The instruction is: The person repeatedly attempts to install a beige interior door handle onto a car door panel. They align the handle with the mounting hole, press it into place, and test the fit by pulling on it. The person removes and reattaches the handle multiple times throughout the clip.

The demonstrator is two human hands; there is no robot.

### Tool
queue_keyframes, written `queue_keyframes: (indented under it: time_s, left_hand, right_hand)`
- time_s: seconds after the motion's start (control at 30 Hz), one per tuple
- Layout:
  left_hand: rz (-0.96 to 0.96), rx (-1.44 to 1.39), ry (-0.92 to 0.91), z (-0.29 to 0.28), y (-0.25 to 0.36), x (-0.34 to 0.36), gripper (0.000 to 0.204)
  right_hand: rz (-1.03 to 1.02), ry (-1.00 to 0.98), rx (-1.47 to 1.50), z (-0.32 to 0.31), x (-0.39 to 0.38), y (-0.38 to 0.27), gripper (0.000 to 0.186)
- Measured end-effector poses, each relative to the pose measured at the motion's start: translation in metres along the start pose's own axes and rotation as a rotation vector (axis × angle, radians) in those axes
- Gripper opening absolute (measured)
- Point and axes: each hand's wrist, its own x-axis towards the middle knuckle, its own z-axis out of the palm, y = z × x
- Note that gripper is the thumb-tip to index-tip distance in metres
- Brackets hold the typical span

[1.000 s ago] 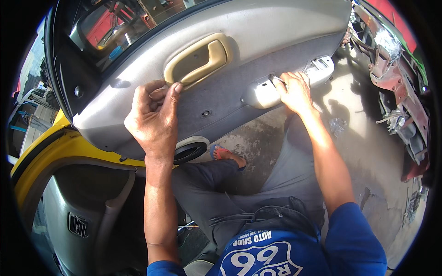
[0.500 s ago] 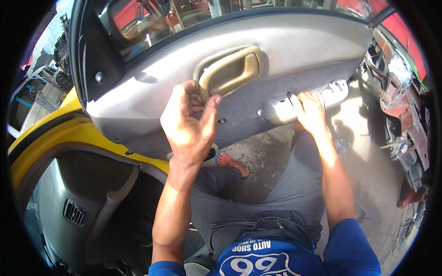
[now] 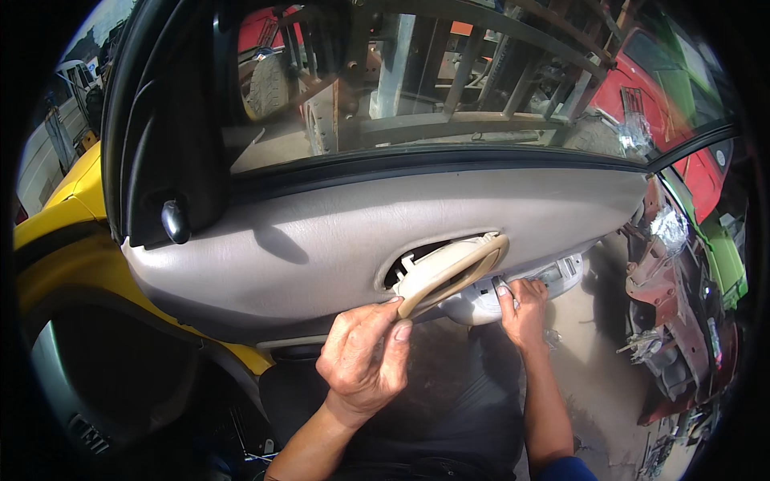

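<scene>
Left hand (image 3: 366,357): fingers pinching beige handle frame (image 3: 449,271) that is leaning from door hole (image 3: 391,276) beyond them. Right hand (image 3: 525,317): fingers curling at armrest (image 3: 465,309), clamping unclear. Advisable: easing evenly, sparing tabs (image 3: 407,263).

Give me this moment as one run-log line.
left grip: pinching lower-left end of beige handle trim | right grip: at pale armrest, hold unclear | trim: tilted outward at opening in grey door panel
</scene>
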Motion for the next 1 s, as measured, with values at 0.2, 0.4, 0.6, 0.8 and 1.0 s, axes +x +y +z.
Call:
queue_keyframes:
  time_s: [0.2, 0.4, 0.6, 0.8, 1.0]
  left_hand:
    - [-0.085, -0.018, -0.001, -0.001, 0.008, 0.014, 0.025]
    - [0.015, -0.023, -0.017, 0.002, 0.007, 0.021, 0.032]
    - [-0.047, 0.025, 0.04, 0.008, 0.013, -0.002, 0.039]
    - [-0.11, 0.012, 0.14, 0.019, 0.019, -0.018, 0.036]
    - [-0.107, 0.082, 0.131, 0.014, 0.025, -0.012, 0.035]
  right_hand:
    - [0.089, -0.054, -0.013, -0.002, 0.002, -0.003, 0.022]
    - [0.044, -0.003, 0.001, 0.0, 0.003, -0.003, 0.021]
    - [0.014, 0.016, -0.037, 0.008, 0.003, 0.003, 0.026]
    - [-0.005, 0.019, -0.02, 0.008, 0.002, 0.008, 0.026]
    - [0.005, -0.021, 0.021, 0.005, 0.003, 0.006, 0.026]
